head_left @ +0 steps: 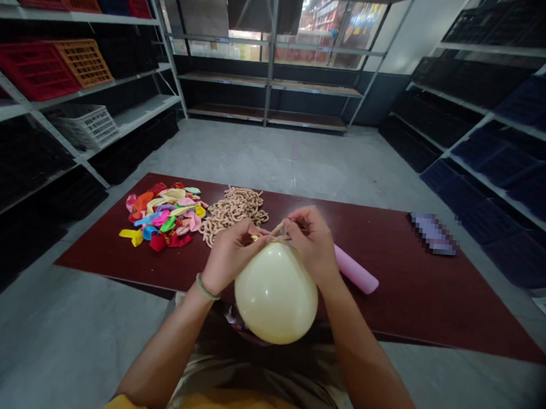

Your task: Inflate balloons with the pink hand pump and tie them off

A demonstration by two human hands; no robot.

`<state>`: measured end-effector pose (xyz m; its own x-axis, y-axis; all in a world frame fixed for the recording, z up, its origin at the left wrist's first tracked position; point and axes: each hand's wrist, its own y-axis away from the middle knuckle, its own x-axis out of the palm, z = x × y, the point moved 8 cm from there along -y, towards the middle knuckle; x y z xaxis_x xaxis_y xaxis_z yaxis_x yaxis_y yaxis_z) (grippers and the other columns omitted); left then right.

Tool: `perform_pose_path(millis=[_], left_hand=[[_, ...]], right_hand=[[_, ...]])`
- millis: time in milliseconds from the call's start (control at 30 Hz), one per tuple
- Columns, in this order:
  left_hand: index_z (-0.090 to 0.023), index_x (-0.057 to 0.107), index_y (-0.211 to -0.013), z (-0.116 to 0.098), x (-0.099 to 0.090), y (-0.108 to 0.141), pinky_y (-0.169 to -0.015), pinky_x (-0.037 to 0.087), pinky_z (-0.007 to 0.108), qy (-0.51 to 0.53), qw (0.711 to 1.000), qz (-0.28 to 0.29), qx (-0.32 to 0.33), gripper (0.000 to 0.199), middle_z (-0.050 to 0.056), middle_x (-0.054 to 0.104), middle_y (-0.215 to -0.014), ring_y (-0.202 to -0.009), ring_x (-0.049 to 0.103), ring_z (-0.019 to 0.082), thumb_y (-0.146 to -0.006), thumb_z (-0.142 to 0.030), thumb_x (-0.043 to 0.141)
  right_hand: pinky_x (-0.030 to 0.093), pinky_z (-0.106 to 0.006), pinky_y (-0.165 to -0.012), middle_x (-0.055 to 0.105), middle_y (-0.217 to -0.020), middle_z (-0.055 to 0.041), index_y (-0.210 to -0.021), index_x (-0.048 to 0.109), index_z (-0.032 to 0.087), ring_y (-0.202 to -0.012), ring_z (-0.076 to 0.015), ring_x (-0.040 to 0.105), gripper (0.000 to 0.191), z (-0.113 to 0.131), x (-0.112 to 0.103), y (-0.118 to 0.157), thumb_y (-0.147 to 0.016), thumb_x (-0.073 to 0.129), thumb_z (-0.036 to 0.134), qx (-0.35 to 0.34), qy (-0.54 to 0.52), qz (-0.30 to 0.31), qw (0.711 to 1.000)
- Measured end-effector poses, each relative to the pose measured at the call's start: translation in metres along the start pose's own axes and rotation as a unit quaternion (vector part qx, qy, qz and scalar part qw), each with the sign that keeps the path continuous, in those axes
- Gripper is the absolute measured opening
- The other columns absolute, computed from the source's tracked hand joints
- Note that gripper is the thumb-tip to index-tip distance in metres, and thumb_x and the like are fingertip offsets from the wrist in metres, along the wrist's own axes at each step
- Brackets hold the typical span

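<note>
An inflated pale yellow balloon (pixel 276 295) hangs below my two hands at the front edge of the table, its neck upward. My left hand (pixel 235 252) is closed in a pinch on the balloon's neck. Close beside it, my right hand (pixel 312 241) pinches a short beige cord (pixel 278 228) that runs at the neck; whether it is looped around cannot be made out. A heap of similar beige cords (pixel 238 208) lies just beyond my left hand. Behind my right wrist rests a pink cylinder (pixel 355 269), possibly a pump, partly hidden.
Several uninflated coloured balloons (pixel 164 212) are piled at the left of the dark red table (pixel 407 295). A blurred flat object (pixel 432 233) lies at its right. Shelves with crates (pixel 34 69) stand on both sides, and a metal rack (pixel 269 86) is at the back.
</note>
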<state>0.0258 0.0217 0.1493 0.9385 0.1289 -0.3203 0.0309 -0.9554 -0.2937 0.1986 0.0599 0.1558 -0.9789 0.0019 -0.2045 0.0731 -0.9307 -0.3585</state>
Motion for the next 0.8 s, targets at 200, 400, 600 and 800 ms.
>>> perform_pose_path(millis=[200, 400, 600, 800], left_hand=[[-0.021, 0.062, -0.079, -0.002, 0.003, 0.006, -0.063, 0.046, 0.023, -0.088, 0.996, 0.001, 0.022, 0.018, 0.001, 0.073, -0.081, -0.069, 0.064, 0.014, -0.087, -0.037, 0.063], [-0.021, 0.063, -0.079, -0.015, 0.021, 0.011, -0.065, 0.045, 0.024, -0.073, 0.991, 0.085, 0.074, 0.015, 0.001, 0.072, -0.082, -0.073, 0.064, 0.015, -0.087, -0.034, 0.064], [-0.020, 0.057, -0.077, 0.009, 0.004, 0.012, -0.065, 0.048, 0.026, 0.076, 0.996, -0.041, -0.013, 0.019, 0.003, 0.070, -0.083, -0.077, 0.066, 0.016, -0.085, -0.034, 0.067], [-0.018, 0.060, -0.073, 0.011, 0.005, 0.011, -0.069, 0.049, 0.026, 0.142, 0.989, -0.045, 0.000, 0.017, 0.003, 0.070, -0.081, -0.079, 0.067, 0.016, -0.080, -0.027, 0.073]], right_hand=[[0.040, -0.022, -0.044, 0.056, -0.071, 0.0057, -0.086, 0.051, 0.025, -0.050, -0.0082, 0.047, 0.018, 0.026, -0.004, -0.005, -0.082, 0.066, 0.033, 0.062, -0.075, 0.085, 0.992], [0.050, -0.028, -0.067, 0.066, -0.077, 0.0030, -0.086, 0.060, 0.023, -0.070, -0.0128, 0.061, 0.005, 0.031, 0.018, -0.036, -0.085, 0.062, 0.028, -0.039, 0.014, 0.097, 0.994], [0.051, -0.034, -0.083, 0.070, -0.110, -0.0025, -0.107, 0.064, 0.026, -0.099, -0.0192, 0.065, 0.019, 0.017, 0.007, -0.033, -0.090, 0.057, 0.031, -0.068, 0.121, 0.130, 0.982], [0.051, -0.029, -0.076, 0.070, -0.095, -0.0022, -0.092, 0.070, 0.023, -0.089, -0.0177, 0.065, 0.019, 0.012, 0.009, 0.012, -0.087, 0.064, 0.040, 0.048, 0.057, 0.271, 0.960]])
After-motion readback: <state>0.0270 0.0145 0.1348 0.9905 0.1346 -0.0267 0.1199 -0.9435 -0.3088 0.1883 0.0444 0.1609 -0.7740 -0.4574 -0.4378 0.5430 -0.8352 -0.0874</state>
